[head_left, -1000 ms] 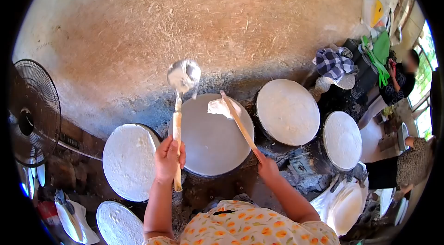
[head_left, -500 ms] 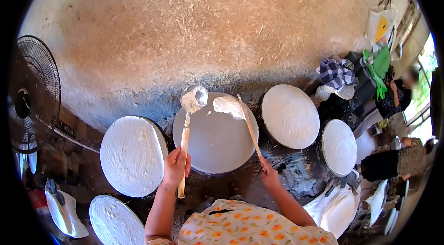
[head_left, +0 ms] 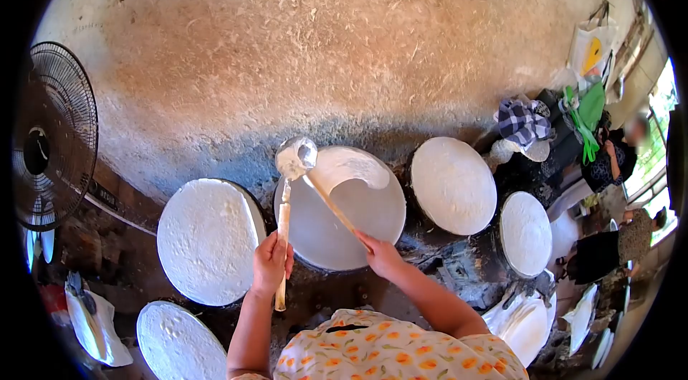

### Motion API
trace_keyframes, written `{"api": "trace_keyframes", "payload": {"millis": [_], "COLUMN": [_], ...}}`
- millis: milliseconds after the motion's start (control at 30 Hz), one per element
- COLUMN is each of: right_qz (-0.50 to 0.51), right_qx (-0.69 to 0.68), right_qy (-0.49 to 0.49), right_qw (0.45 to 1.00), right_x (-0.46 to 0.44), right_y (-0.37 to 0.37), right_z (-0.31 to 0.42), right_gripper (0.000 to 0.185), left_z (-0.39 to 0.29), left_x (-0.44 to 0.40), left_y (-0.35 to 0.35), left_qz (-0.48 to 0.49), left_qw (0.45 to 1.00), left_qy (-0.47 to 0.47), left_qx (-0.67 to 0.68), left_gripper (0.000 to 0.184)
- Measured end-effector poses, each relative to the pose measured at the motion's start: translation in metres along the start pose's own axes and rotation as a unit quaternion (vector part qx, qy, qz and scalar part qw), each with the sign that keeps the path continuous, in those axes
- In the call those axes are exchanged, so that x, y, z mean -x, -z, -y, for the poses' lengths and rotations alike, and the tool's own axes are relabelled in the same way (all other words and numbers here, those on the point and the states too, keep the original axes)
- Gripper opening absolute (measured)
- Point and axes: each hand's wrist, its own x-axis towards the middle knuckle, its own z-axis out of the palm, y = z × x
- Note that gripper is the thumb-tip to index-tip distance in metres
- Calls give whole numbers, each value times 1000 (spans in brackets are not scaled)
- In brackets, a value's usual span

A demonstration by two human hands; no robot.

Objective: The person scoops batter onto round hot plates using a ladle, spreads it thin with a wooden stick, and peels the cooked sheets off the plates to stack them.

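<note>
My left hand is wrapped round the pale handle of a ladle, its batter-coated bowl over the upper left edge of a round griddle. In my right hand is a thin wooden stick, slanting up and left across the griddle. Its far end lies near the ladle bowl, and I cannot tell its shape there. White batter covers the top of the griddle in a curved band, while the lower part of the surface shows bare grey.
Round white-covered griddles stand left and right, with a smaller white disc further right. At the far left is a black fan. An earthen wall rises behind. Two people are at the far right.
My right hand and the stick have swung left, the stick's tip going from right of the batter to beside the ladle. The batter has spread rightward into a wider curve. My left hand barely moved.
</note>
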Motion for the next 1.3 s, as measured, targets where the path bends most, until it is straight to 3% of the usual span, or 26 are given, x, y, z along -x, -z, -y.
{"api": "trace_keyframes", "payload": {"millis": [67, 233, 267, 300, 433, 533, 633, 700, 767, 800, 867, 900, 967, 1100, 1233, 1300], "right_qz": [9, -149, -92, -91, 0, 78, 53, 25, -122, -122, 24, 26, 67, 146, 126, 4], "right_qx": [11, -4, -21, -22, -64, -3, 21, 16, 16, 13, -62, -65, -67, -60, 59, -67], "right_qy": [37, -54, -125, -125, -72, -13, 14, -17, -10, -9, -119, -118, 12, 12, -92, 12], "right_qw": [999, 987, 988, 988, 995, 997, 998, 999, 992, 992, 991, 991, 995, 987, 986, 998], "right_x": [20, 19, 10, 3, -9, 14, 31, 24, 3, -8, -26, -24, -11, 31, 4, -28], "right_y": [11, 40, 41, 36, 11, 13, 28, 43, 45, 46, 39, 32, 22, 38, 64, 56], "right_z": [-5, -35, -33, -28, -9, 12, -10, -26, -47, -42, -28, -23, -12, -14, -24, -37], "right_gripper": [58, 57, 56, 56, 58, 59, 62, 61, 59, 59, 58, 58, 59, 59, 56, 57], "left_z": [0, 4, 5, 5, 2, 5, 6, 8, 9, 8, 9, 10, 9, 8, 9, 10], "left_x": [-1, -1, 0, 0, 2, 3, 6, 7, 8, 8, 10, 11, 13, 19, 25, 28], "left_y": [2, 6, 7, 7, 4, 6, 6, 7, 5, 3, 1, 1, 0, -2, -7, -13], "left_qz": [-3, -8, -8, -11, -29, -32, -50, -57, -62, -70, -79, -78, -79, -102, -115, -128], "left_qw": [1000, 1000, 1000, 1000, 999, 999, 999, 998, 998, 998, 997, 997, 997, 995, 993, 992], "left_qy": [8, -6, -6, -2, 8, 4, 15, 13, 11, 9, 8, 11, 15, 9, 2, 2], "left_qx": [11, 3, 2, 11, 22, 18, 11, 8, 2, -1, -8, -12, -17, 4, -12, -4], "left_gripper": [20, 21, 21, 22, 22, 22, 21, 23, 26, 26, 26, 26, 26, 25, 26, 26]}}
